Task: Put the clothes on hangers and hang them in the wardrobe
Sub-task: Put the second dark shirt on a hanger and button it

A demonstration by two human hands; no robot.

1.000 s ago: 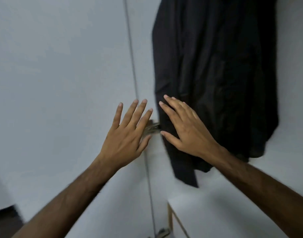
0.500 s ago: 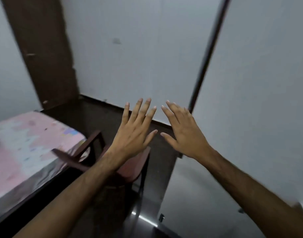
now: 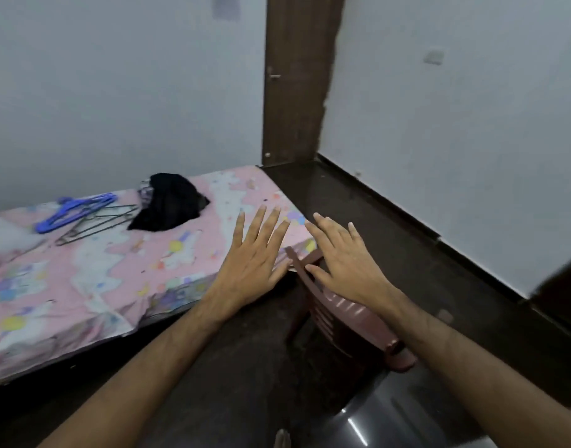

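A crumpled black garment [image 3: 169, 206] lies on the bed with the pink patterned sheet [image 3: 83, 279], near the wall. To its left lie blue plastic hangers [image 3: 74, 212] and thin dark wire hangers [image 3: 98, 223]. My left hand [image 3: 253, 265] is held out flat over the bed's corner, fingers spread, holding nothing. My right hand [image 3: 340, 263] hovers beside it above a chair back, fingers straight and empty. The wardrobe is out of view.
A reddish-brown plastic chair [image 3: 352, 318] stands on the dark floor [image 3: 390, 253] just below my right hand, close to the bed's corner. A brown door [image 3: 297, 82] is in the far corner between white walls.
My view has swung left from the wardrobe and the hung black garment to the bed and the chair. Both hands stayed out in front, flat and empty.
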